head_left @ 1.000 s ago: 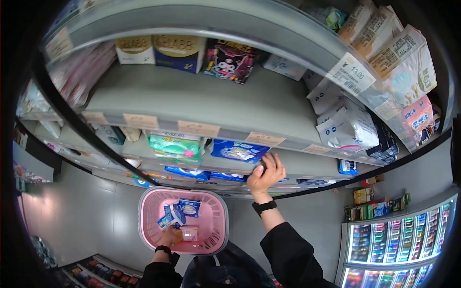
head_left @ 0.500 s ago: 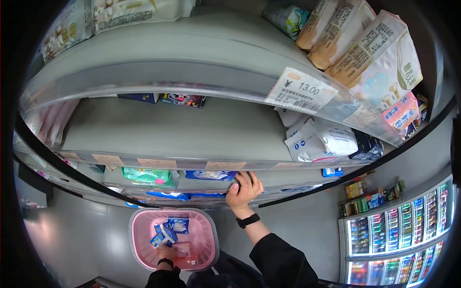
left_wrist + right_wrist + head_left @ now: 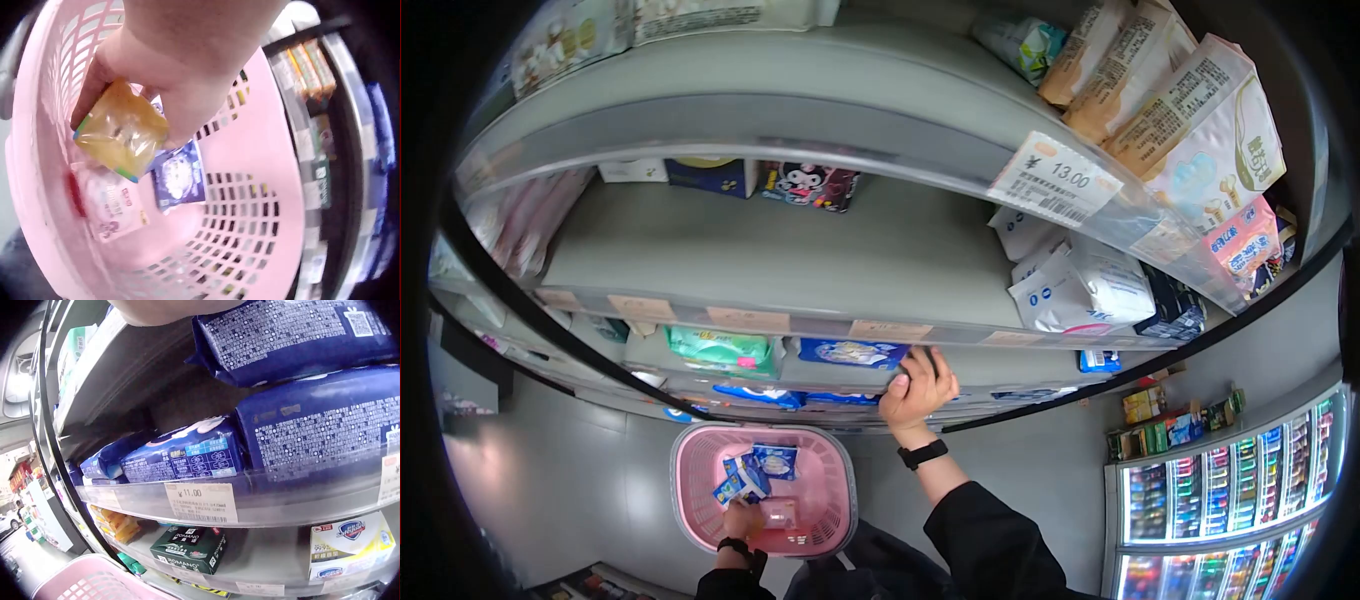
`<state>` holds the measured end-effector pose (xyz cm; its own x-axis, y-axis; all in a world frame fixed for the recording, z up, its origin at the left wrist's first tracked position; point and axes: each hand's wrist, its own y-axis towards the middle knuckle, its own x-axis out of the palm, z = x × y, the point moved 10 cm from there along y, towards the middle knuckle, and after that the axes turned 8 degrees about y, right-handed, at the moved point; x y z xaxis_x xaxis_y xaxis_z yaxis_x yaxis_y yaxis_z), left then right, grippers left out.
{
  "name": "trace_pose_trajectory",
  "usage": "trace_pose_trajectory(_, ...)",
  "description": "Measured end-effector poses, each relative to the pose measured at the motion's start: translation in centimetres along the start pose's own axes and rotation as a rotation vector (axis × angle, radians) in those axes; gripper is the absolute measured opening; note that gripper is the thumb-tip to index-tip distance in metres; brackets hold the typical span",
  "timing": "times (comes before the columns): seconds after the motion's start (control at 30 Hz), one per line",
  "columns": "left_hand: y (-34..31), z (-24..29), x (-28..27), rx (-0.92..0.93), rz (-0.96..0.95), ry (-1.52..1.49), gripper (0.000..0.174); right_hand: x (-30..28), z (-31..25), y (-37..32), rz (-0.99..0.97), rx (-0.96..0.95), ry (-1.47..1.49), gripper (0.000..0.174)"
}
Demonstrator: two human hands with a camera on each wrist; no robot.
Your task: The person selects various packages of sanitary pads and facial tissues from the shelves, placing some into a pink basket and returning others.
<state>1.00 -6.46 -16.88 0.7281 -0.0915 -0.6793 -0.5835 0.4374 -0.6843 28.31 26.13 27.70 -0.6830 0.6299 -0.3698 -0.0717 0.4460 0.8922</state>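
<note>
My left hand (image 3: 181,69) is down inside a pink basket (image 3: 840,480) and holds a yellow, clear-wrapped packet (image 3: 122,131) between thumb and fingers. Below it lie a pale pink packet (image 3: 112,203) and dark blue packets (image 3: 180,178). At shelf height, my right hand (image 3: 918,388) touches the right end of a blue soft pack (image 3: 850,353), its fingers spread and loosely bent. Only a rounded part of this hand shows at the top of the right wrist view, overlapping the edge of the tilted blue pack; its fingertips are out of that frame.
A green pack (image 3: 720,348) stands left of the blue one. An upper shelf edge with a price tag (image 3: 1055,178) juts out above. More blue packs (image 3: 325,425) and soap boxes (image 3: 350,544) fill lower shelves. A lit drinks cooler (image 3: 1230,500) stands far right.
The head view has tilted upward, so shelf and basket sit lower in it. My right hand stays at the blue pack's end, and my left hand stays in the basket.
</note>
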Motion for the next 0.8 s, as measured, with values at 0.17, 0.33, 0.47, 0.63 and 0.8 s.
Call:
trace_pose_trajectory(0.17,-1.2,-0.2,0.8,-0.034,-0.254,-0.882,0.043,0.0,-0.1,0.0,0.002,-0.006,-0.001,0.026)
trace_pose_trajectory(0.33,-7.2,4.9,-2.4,0.124,-0.458,-1.111,0.052,-0.2,-0.3,0.2,0.004,0.006,0.003,0.025)
trace_pose_trajectory(0.47,-13.6,9.0,-6.9,0.249,-0.56,-1.244,0.049,-0.5,-0.6,0.4,-0.001,0.023,0.022,0.029)
trace_pose_trajectory(0.63,-18.2,10.3,-10.4,0.397,-0.613,-1.259,0.053,-0.8,-0.6,0.6,-0.04,0.06,0.046,0.033)
trace_pose_trajectory(0.8,-21.9,9.9,-12.6,0.38,-0.662,-1.37,0.056,-2.1,-0.7,0.9,-0.101,0.205,0.28,0.033)
